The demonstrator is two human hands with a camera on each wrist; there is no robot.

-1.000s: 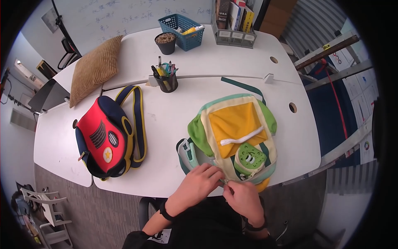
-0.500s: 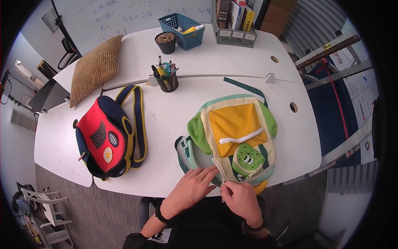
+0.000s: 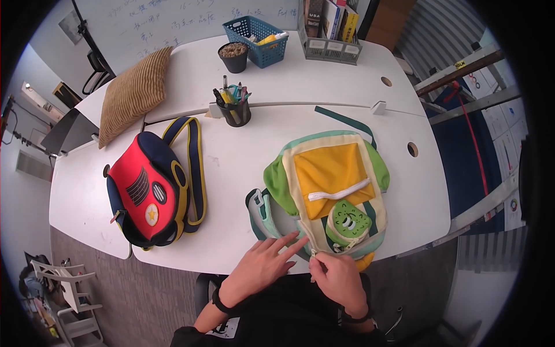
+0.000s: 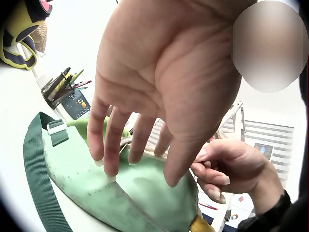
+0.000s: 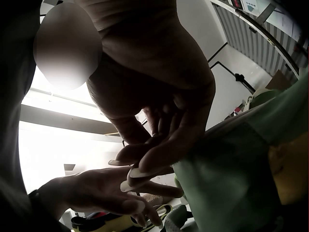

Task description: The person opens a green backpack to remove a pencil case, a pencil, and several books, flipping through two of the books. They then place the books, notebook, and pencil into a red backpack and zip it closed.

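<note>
A green, cream and yellow backpack [image 3: 332, 168] lies front up at the table's near edge, a green cartoon pouch [image 3: 348, 222] on its lower front. At its lower left corner my right hand [image 3: 340, 280] pinches the zipper pull [image 3: 314, 253] between thumb and curled fingers. My left hand [image 3: 258, 267] is spread just to the left, its fingertips [image 4: 111, 177] at the bag's mint-green side, as the left wrist view shows. Beside that hand lies a mint and dark green shoulder strap [image 3: 263, 211] with a buckle.
On the left of the table sits a red and navy backpack [image 3: 141, 191]. Behind are a brown corduroy cushion [image 3: 136, 92], a pen holder [image 3: 236, 113], a potted plant [image 3: 233, 58], a blue basket [image 3: 257, 40] and a grey crate of books [image 3: 329, 49]. A metal frame [image 3: 462, 75] stands at the right.
My left hand has let go near the zipper, shifted left and spread its fingers. My right hand stays at the lower left corner, still pinching the zipper pull.
</note>
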